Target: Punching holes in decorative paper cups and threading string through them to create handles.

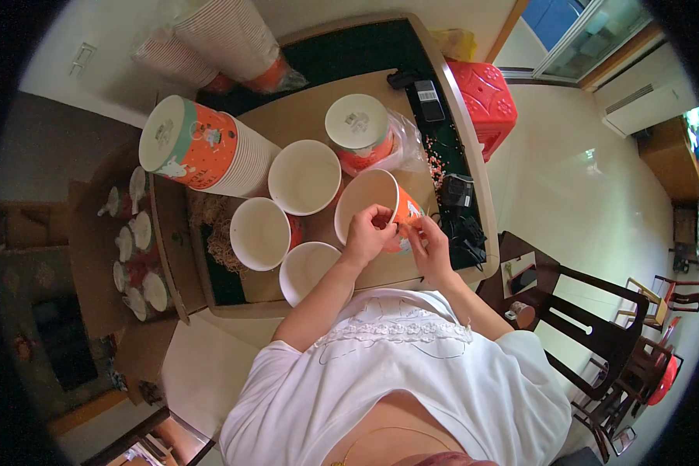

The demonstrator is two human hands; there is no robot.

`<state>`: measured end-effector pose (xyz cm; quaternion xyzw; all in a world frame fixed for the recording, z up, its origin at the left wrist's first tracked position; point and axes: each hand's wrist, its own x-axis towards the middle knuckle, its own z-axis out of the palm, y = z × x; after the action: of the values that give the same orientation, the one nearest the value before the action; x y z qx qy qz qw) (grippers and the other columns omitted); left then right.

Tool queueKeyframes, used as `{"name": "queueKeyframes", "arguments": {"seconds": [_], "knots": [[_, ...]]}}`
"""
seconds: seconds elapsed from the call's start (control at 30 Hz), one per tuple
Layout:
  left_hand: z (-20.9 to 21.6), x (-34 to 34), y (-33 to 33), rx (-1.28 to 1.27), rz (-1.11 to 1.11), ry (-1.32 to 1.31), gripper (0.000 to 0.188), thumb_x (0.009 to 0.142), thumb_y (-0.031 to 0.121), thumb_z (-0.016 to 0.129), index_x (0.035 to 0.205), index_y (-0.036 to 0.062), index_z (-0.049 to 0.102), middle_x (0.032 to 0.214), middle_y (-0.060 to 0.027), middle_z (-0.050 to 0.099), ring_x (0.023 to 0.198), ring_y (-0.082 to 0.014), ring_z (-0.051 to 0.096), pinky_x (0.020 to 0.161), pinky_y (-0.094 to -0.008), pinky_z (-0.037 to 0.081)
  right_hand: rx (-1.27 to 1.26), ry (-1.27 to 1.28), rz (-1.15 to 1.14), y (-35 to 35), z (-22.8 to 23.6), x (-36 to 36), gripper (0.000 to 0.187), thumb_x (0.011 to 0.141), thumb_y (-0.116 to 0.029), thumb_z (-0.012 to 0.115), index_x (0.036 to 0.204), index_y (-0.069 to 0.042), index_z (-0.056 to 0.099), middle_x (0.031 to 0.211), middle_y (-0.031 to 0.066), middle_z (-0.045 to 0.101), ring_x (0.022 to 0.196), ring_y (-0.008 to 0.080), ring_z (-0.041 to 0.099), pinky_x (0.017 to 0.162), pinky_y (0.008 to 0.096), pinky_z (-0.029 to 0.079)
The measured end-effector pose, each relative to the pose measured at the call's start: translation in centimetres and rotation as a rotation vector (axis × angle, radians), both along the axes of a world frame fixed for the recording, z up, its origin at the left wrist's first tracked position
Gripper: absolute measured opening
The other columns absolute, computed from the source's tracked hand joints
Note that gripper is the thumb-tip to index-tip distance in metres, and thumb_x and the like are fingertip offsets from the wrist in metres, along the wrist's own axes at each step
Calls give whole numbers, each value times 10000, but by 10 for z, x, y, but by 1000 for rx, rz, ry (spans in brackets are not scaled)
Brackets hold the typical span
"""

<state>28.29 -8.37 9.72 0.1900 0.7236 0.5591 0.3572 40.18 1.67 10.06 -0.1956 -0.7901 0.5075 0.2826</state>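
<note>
My left hand (369, 231) is closed on the near rim of an orange printed paper bucket (365, 190), its fingers reaching over the edge into the white inside. My right hand (432, 247) pinches at the bucket's outer wall, close to the left fingertips. Whatever small thing it may hold there is too small to make out. Left of this bucket stand three more open paper buckets: one farther off (304, 177), one at the left (258, 234) and one nearer me (307, 272), partly hidden by my left forearm. Beyond my hands an upside-down bucket (356, 123) sits beside clear plastic wrap.
A tall nested bucket stack (210, 147) is at the left, with bagged stacks (229, 39) behind. Brown shredded filler (217, 229) lies by a cardboard box (167, 241) holding several lidded items. Pink bits (435, 165), a handheld device (429, 101) and black cables (467, 237) line the right edge.
</note>
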Motion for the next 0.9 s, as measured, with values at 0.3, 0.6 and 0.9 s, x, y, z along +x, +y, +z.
{"name": "queueKeyframes", "arguments": {"seconds": [0.3,0.6,0.9], "knots": [[1,6,-1,25,-26,87,176,755,28,611,924,-15,629,783,-58,652,688,-102,611,637,-247,498,-524,-217,177,15,-22,-6,136,908,-80,510,993,18,549,777,10,582,702,47,509,620,190,407],[9,8,-3,4,-45,210,168,759,14,593,922,-9,624,802,-83,640,687,-126,621,611,-257,492,-724,-238,246,20,-15,-6,157,907,-176,527,961,-38,578,771,-21,599,658,37,513,569,178,389],[18,13,-3,-6,-87,622,222,748,25,631,967,57,649,899,-99,601,767,-265,616,672,-340,503,-775,-269,237,22,0,-7,161,900,-175,530,830,-34,564,703,-38,518,629,46,436,553,204,350]]}}
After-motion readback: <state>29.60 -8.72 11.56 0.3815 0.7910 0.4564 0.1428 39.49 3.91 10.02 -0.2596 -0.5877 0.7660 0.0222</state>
